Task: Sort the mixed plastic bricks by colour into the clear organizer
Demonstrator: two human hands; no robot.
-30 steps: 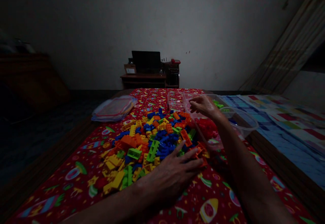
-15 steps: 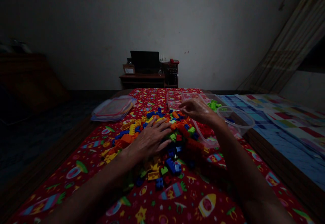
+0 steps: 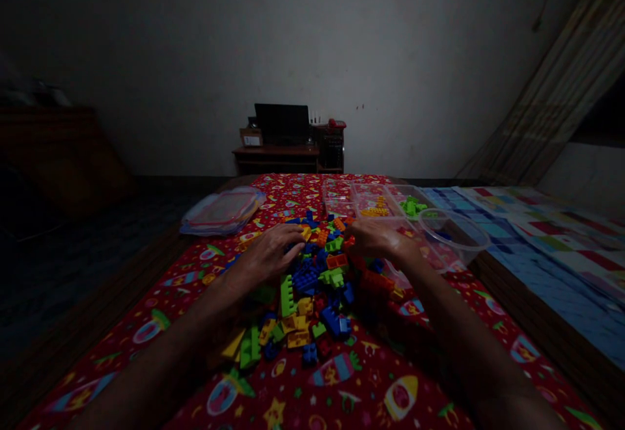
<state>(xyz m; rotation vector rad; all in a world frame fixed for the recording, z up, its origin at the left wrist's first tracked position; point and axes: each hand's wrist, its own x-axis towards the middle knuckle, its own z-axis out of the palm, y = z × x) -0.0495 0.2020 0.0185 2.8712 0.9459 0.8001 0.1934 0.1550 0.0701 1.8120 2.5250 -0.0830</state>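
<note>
A mixed pile of toy building bricks [image 3: 306,278] in blue, green, yellow, orange and red lies on the table. My left hand [image 3: 271,252] rests over the pile's left side, thumb apart from the fingers, with no brick visible in its grasp. My right hand [image 3: 375,238] reaches down at the pile's right side, beside red and orange bricks; its bent fingertips are partly hidden, so a held brick cannot be made out. Beyond it stands a clear divided tray [image 3: 354,190], with yellow bricks [image 3: 375,209] in one compartment and green bricks [image 3: 414,206] in another.
A round clear tub [image 3: 476,248] with some blue in it stands right of the tray. Stacked clear lids [image 3: 222,210] lie at the left. The red patterned cloth [image 3: 293,404] covers the table. A bed [image 3: 537,248] adjoins on the right; a desk with a monitor [image 3: 282,124] is behind.
My right hand has come down from over the tray to the pile. My left hand has shifted left, uncovering blue and green bricks. Yellow bricks in the tray now show.
</note>
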